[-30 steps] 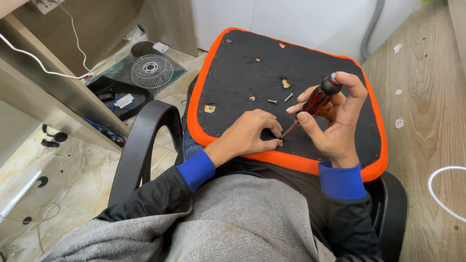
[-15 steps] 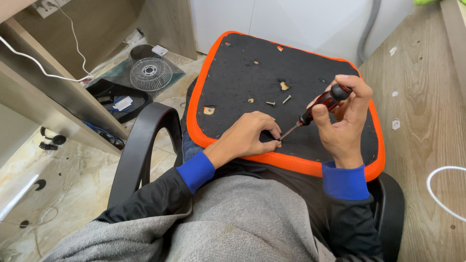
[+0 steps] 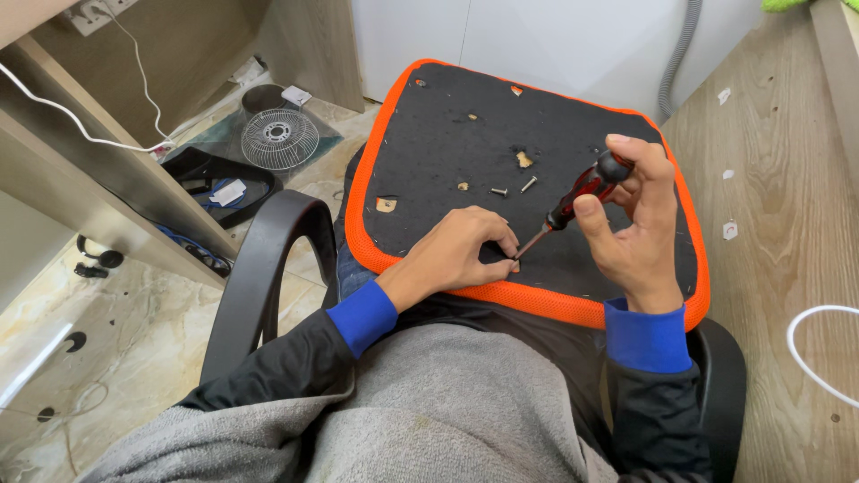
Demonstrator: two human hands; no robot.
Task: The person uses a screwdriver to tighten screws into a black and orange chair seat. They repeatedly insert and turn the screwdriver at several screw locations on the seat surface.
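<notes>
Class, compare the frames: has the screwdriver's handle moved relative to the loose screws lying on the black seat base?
Yes. The right hand has tilted the screwdriver handle rightward, away from the loose screws; its tip stays by the left hand.

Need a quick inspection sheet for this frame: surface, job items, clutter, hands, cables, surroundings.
Surface: black seat panel with orange mesh rim, underside up on the person's lap; small torn spots show wood.
Job's things: red-and-black screwdriver, tip down at the panel near the left fingertips; two loose screws lying mid-panel.
Clutter: fan grille and black tray on the floor.
Grippers: left hand flat on the panel, fingers pinched at the tip; right hand grips the handle.
Cables: white cable across the desk frame; white loop at right.
Surroundings: black armrest, marble floor, wooden boards at right.
</notes>
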